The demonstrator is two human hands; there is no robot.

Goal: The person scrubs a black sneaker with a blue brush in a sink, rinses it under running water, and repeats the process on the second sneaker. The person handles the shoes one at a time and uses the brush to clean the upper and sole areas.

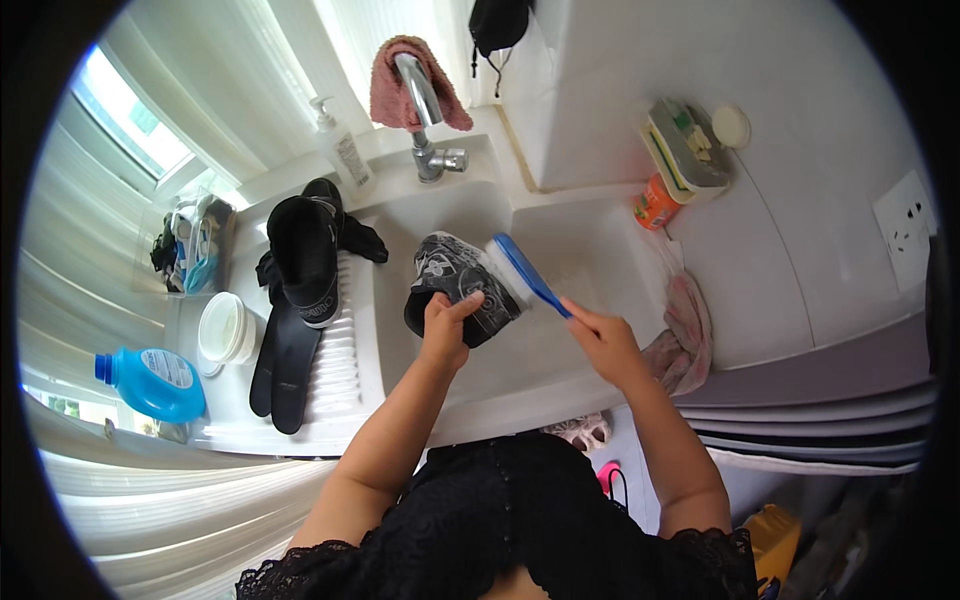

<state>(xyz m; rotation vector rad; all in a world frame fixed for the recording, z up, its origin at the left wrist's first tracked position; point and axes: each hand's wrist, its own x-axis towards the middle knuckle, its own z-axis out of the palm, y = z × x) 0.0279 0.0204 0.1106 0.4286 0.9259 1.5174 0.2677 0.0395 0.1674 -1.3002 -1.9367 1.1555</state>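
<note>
- Shoe (462, 273) over the sink (600, 255); left hand (447, 330) grips it near the opening — likely for steadiness.
- Right hand (605, 345) clasps the blue brush (530, 276) by its handle — seemingly leaving bristles free.

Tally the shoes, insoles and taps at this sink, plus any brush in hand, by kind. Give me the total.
Shoes: 2
Insoles: 2
Tap: 1
Brush in the right hand: 1
Total: 6
</note>
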